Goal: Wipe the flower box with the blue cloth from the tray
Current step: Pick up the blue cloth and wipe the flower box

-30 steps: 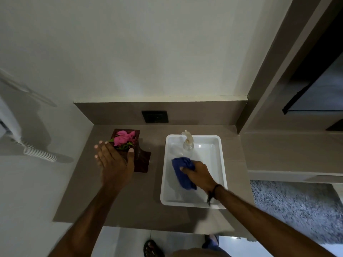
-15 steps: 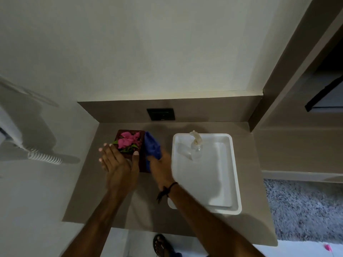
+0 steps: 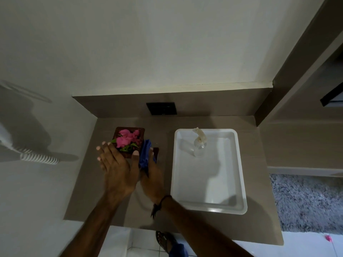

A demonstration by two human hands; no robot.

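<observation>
A: Flower box near the back left of the counter, left of the white tray and apart from it. Dark brown, square, filled with pink blossoms and green leaves

B: Left hand?

A: On the near left side of the flower box, fingers spread wide, thumb laid along the box's near edge. Braced flat against it more than wrapped around it; grasping nothing else

B: And the right hand?

A: Just right of the flower box, fingers curled around the blue cloth, bunched and pressed against the box's right wall. Dark cord bracelet on that wrist

B: Anything in the tray?

A: Only a clear spray bottle with a pale trigger head, at the tray's far end, well right of the flower box

B: Behind the flower box?

A: A dark wall plate on the brown backsplash, back and to the right. Far left of the box, a white coiled cord on the wall. Below the counter edge, toward the viewer from the box, a sandalled foot on pale floor tiles. Grey carpet far right, past the tray
</observation>
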